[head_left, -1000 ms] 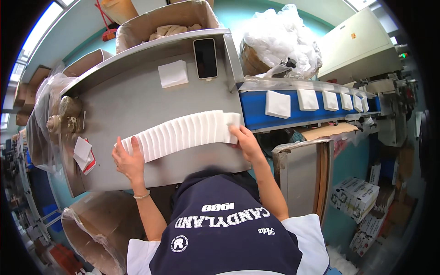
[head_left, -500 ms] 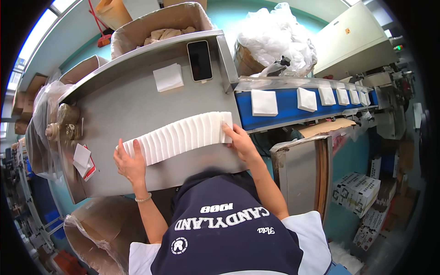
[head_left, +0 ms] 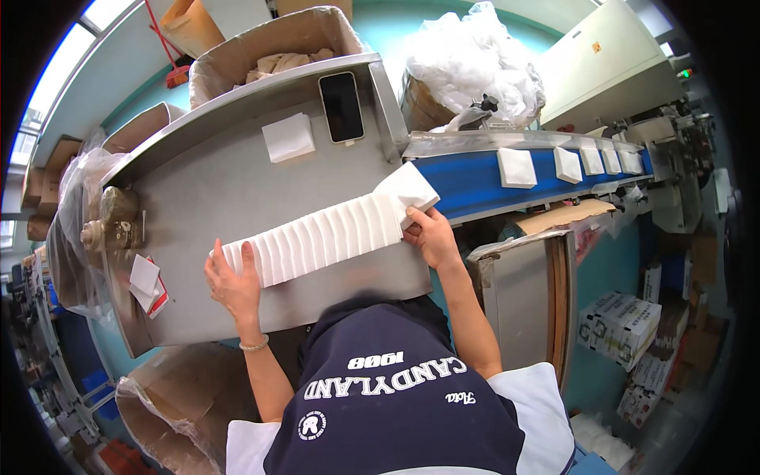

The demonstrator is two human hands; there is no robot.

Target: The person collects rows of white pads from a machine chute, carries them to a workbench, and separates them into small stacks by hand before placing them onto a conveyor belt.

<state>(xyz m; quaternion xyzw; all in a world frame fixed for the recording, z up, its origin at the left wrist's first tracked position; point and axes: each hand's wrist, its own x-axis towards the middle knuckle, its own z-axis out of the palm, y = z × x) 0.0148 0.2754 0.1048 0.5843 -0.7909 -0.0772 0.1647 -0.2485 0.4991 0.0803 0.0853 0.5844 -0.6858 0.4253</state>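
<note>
A long row of white folded paper napkins [head_left: 317,237], packed side by side in bundles, lies slantwise across the steel table. My left hand [head_left: 236,283] braces the row's left end, thumb on the near side and fingers around the end. At the right end, my right hand [head_left: 431,235] pinches a napkin stack [head_left: 408,188] by its near corner, thumb on top and fingers underneath. That stack sits turned at an angle against the row, partly over the start of the blue conveyor belt [head_left: 475,186].
More napkin stacks [head_left: 516,168] stand spaced along the belt. On the steel table [head_left: 190,182] lie a phone [head_left: 341,107], a loose white napkin pile [head_left: 288,138] and red-and-white papers [head_left: 148,285]. Cardboard boxes [head_left: 277,36] stand beyond the raised table edge.
My right hand has moved slightly right and now holds a stack at the row's end. The nearest belt stack has left its former place; the others have come closer. The row has straightened.
</note>
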